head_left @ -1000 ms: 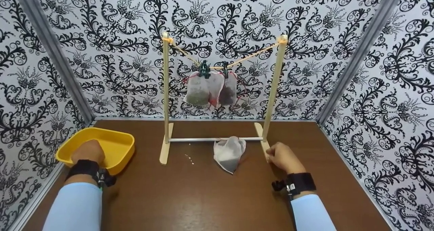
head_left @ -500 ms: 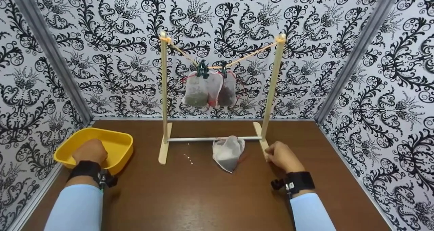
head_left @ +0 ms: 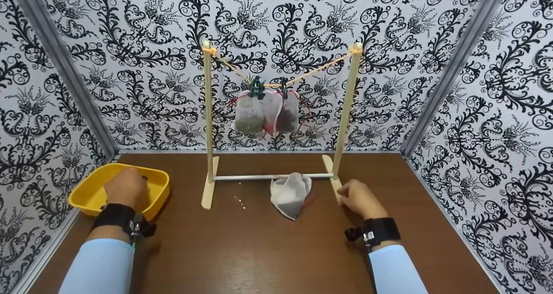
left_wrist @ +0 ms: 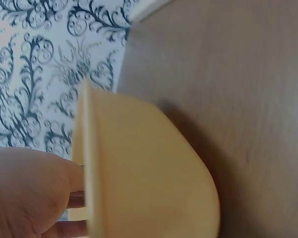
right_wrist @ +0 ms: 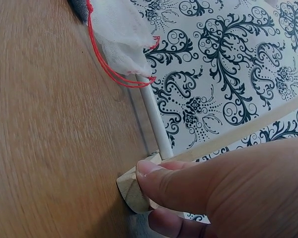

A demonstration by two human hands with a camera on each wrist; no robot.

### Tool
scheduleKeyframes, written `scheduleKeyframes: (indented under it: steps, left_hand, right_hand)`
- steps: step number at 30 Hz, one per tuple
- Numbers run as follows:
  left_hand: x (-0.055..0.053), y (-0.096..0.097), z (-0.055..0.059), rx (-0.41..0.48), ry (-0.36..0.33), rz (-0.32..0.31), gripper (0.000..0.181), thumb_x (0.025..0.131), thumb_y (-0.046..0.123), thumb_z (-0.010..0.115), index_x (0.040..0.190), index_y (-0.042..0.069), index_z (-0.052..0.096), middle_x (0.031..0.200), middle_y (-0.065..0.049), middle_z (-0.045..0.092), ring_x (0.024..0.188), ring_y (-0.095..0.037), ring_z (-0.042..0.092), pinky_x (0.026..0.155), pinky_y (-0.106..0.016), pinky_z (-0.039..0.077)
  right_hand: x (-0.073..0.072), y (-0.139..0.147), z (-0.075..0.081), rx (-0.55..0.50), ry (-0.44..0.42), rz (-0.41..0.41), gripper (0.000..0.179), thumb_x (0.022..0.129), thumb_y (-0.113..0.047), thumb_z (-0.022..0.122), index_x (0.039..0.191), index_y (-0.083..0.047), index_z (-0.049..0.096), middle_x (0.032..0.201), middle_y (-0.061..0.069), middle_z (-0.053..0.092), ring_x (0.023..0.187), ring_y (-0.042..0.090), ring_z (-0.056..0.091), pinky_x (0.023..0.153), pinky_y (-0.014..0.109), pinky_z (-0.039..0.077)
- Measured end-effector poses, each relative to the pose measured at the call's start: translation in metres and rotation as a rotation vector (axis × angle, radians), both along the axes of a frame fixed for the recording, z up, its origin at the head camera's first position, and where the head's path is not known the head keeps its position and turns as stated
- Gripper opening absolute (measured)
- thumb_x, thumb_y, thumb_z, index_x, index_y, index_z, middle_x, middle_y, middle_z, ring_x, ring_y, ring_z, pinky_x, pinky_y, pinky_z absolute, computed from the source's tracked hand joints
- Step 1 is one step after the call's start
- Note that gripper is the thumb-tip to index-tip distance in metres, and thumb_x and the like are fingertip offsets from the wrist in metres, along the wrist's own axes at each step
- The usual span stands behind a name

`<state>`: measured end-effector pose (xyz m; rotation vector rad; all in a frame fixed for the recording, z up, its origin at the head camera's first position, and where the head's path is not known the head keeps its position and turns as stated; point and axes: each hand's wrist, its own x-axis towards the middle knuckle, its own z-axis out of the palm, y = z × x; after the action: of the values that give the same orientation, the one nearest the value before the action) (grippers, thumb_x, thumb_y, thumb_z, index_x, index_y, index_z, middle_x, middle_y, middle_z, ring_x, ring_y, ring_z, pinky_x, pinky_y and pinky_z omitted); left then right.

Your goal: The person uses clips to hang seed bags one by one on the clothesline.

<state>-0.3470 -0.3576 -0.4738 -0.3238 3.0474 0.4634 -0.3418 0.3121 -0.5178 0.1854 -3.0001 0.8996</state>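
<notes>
My left hand (head_left: 127,188) reaches down inside a yellow tray (head_left: 157,194). In the left wrist view the tray wall (left_wrist: 144,163) hides its fingertips, so I cannot tell what they hold. A small dark thing (head_left: 144,178) shows beside that hand in the head view. With thumb and fingers, my right hand (head_left: 362,201) pinches the right foot (right_wrist: 133,191) of a wooden stand (head_left: 348,108). From the stand's orange cord (head_left: 322,69), dark green clips (head_left: 258,89) hold several filled mesh pouches (head_left: 249,117) with red strings.
A white mesh pouch (head_left: 291,194) with dark contents leans against the stand's white crossbar (head_left: 246,177). Small pale crumbs (head_left: 240,202) lie on the brown table (head_left: 242,251). Patterned walls (head_left: 142,69) enclose the back and sides.
My left hand has moved up and to the right inside the tray, and a small dark thing now shows beside it. My right hand stays on the stand's foot.
</notes>
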Motion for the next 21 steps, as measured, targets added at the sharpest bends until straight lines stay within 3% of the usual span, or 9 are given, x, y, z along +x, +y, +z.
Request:
scheduleKeyframes:
  steps: [6, 8, 14, 21]
  left_hand:
    - [-0.003, 0.02, 0.015, 0.01, 0.151, -0.019, 0.027, 0.103, 0.009, 0.056, 0.11, -0.011, 0.072, 0.117, -0.036, 0.071, 0.099, -0.052, 0.071, 0.085, -0.068, 0.059]
    - [-0.003, 0.028, 0.019, 0.016, 0.207, -0.03, 0.027, 0.106, 0.012, 0.057, 0.109, -0.01, 0.073, 0.119, -0.035, 0.07, 0.103, -0.055, 0.071, 0.085, -0.07, 0.058]
    - [0.002, 0.061, 0.032, 0.054, 0.38, -0.072, 0.029, 0.112, 0.018, 0.063, 0.116, -0.009, 0.074, 0.124, -0.032, 0.068, 0.111, -0.058, 0.07, 0.093, -0.073, 0.057]
    - [0.018, 0.116, 0.047, 0.192, 0.56, -0.1, 0.02, 0.109, 0.015, 0.072, 0.112, -0.005, 0.074, 0.137, -0.025, 0.069, 0.116, -0.059, 0.071, 0.101, -0.072, 0.057]
  right_hand:
    - [-0.002, 0.0, 0.0, 0.036, -0.006, 0.007, 0.023, 0.099, -0.002, 0.082, 0.121, 0.003, 0.085, 0.124, 0.026, 0.08, 0.116, 0.04, 0.077, 0.105, 0.056, 0.066]
    - [-0.002, 0.0, -0.001, 0.036, -0.002, 0.008, 0.022, 0.099, -0.002, 0.082, 0.12, 0.004, 0.085, 0.124, 0.026, 0.08, 0.116, 0.04, 0.077, 0.105, 0.056, 0.066]
    - [-0.003, 0.0, -0.003, 0.024, 0.005, 0.011, 0.023, 0.098, -0.002, 0.083, 0.12, 0.004, 0.085, 0.123, 0.026, 0.078, 0.116, 0.041, 0.076, 0.107, 0.057, 0.065]
    - [-0.002, 0.001, -0.001, 0.032, -0.013, 0.001, 0.025, 0.099, -0.004, 0.083, 0.123, 0.004, 0.084, 0.123, 0.026, 0.079, 0.114, 0.039, 0.076, 0.106, 0.058, 0.065]
